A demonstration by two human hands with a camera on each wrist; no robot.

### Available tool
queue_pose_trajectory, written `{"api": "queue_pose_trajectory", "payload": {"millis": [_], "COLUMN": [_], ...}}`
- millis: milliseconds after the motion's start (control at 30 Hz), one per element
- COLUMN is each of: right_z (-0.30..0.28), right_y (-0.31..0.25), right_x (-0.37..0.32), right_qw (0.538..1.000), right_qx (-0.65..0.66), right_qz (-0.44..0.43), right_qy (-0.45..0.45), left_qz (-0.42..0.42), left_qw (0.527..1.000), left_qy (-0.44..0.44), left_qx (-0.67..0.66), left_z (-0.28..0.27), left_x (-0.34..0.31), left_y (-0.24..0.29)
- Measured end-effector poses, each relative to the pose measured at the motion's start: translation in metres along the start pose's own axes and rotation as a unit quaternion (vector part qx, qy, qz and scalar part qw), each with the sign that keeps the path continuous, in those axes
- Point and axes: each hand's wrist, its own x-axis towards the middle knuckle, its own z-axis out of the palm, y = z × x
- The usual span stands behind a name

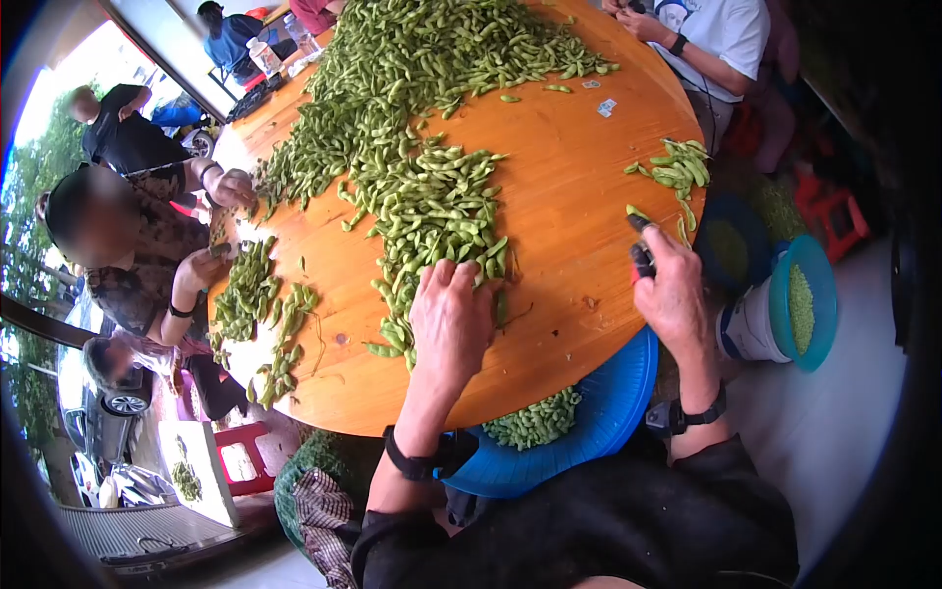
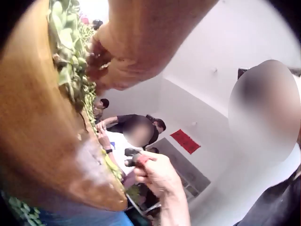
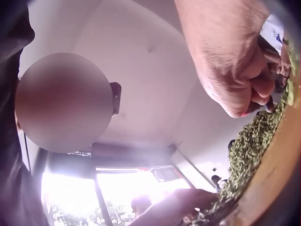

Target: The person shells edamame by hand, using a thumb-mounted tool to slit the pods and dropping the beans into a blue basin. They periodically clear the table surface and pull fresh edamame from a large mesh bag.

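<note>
A long heap of green bean pods [image 1: 422,187] runs across the round wooden table [image 1: 559,187]. My left hand [image 1: 451,316] lies on the near end of the heap, fingers spread flat over the pods [image 2: 70,52]. My right hand [image 1: 670,285] hovers at the table's near right edge, fingers curled round a small black and red tool [image 1: 642,257], also visible as the tool [image 2: 134,160] in the left wrist view. A blue basin [image 1: 589,422] holding pods sits under the table edge between my arms.
Other people sit round the table: one at the left [image 1: 147,245] with a pod pile [image 1: 245,294], one at the far right [image 1: 711,39]. A small pod pile [image 1: 677,167] lies right. A teal bowl [image 1: 803,304] of shelled beans sits on a white bucket.
</note>
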Motion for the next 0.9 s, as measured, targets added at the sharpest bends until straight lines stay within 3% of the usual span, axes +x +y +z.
{"api": "queue_pose_trajectory", "payload": {"millis": [33, 167, 300, 400, 433, 500, 533, 600, 667, 733, 900], "right_z": [0.006, 0.014, 0.023, 0.026, 0.026, 0.027, 0.029, 0.035, 0.039, 0.040, 0.036], "right_y": [-0.002, -0.010, -0.026, -0.037, -0.038, -0.045, -0.047, -0.047, -0.046, -0.048, -0.051], "right_x": [-0.001, -0.006, -0.010, -0.007, -0.007, -0.007, -0.008, -0.011, -0.014, -0.017, -0.020], "right_qw": [1.000, 0.998, 0.987, 0.977, 0.962, 0.935, 0.936, 0.917, 0.914, 0.921, 0.921], "right_qx": [0.014, 0.049, 0.127, 0.176, 0.238, 0.320, 0.318, 0.354, 0.358, 0.347, 0.344], "right_qz": [-0.015, -0.021, -0.038, -0.061, -0.051, -0.003, -0.001, -0.020, -0.027, -0.034, -0.043], "right_qy": [0.008, -0.027, -0.086, -0.107, -0.124, -0.151, -0.151, -0.181, -0.189, -0.175, -0.178], "left_qz": [-0.012, -0.051, -0.017, -0.004, -0.039, -0.091, -0.091, -0.193, -0.241, -0.281, -0.291], "left_qw": [0.998, 0.995, 0.997, 1.000, 0.993, 0.936, 0.935, 0.846, 0.821, 0.760, 0.769], "left_qy": [-0.025, -0.069, -0.030, 0.019, -0.008, -0.071, -0.072, -0.137, -0.155, -0.154, -0.132], "left_qx": [0.054, 0.058, 0.072, 0.010, -0.115, -0.334, -0.336, -0.478, -0.494, -0.565, -0.554], "left_z": [0.010, 0.007, 0.008, -0.005, -0.013, -0.006, -0.004, -0.004, -0.008, -0.008, -0.002], "left_x": [0.003, 0.004, 0.000, -0.002, -0.003, -0.016, -0.022, -0.030, -0.030, -0.033, -0.037], "left_y": [-0.009, -0.018, -0.018, -0.003, 0.004, -0.002, 0.000, 0.011, 0.018, 0.019, 0.019]}}
